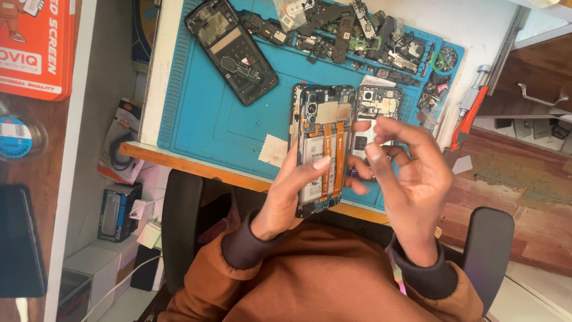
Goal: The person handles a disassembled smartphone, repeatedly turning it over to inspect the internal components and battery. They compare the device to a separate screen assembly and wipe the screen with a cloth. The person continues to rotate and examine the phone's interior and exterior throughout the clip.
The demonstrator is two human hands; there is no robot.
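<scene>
Orange ribbon cables across opened phone (322, 149), left hand (292, 191) gripping it, right hand (405, 179) fingers released

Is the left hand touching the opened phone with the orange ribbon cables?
Touching. The head view shows the left hand gripping the opened phone from its left edge, thumb pressed on the battery beside the orange ribbon cables.
</scene>
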